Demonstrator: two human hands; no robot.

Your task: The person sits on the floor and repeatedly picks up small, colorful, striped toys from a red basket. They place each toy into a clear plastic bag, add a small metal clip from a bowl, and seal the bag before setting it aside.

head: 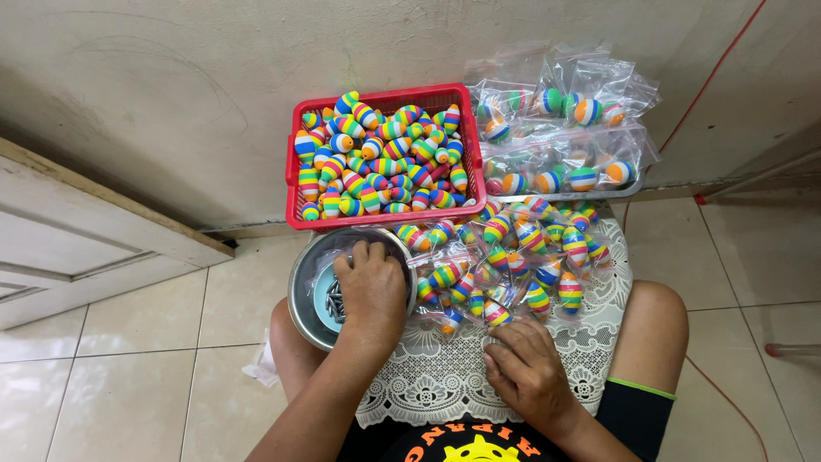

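Rainbow-striped, egg-shaped floats [382, 154] fill a red plastic basket [295, 184] at twelve o'clock, pushed against a pale wall. A person sits on the tiled floor [145, 342] with a white lace cloth [436, 381] across the lap serving as the surface.

The left hand [372, 295] reaches down into a round metal bowl [301, 295] at ten o'clock, just below the basket's near edge. Its fingers are curled together over small dark metal pieces [335, 301] lying in the bowl; whether anything is pinched between them I cannot tell.

The right hand [528, 370] rests at five o'clock on the cloth, fingers bent, seemingly pressing on a clear plastic bag; the grip is too hidden to judge. Directly ahead of it, toward one o'clock, lies a loose heap of small clear bags [513, 261], each holding a striped float, with long axes pointing every way. The right hand is the nearer one to this heap.

More filled bags [560, 128] are stacked at one o'clock against the wall. Bare knees hem the lap on both sides; open floor lies at eight o'clock.
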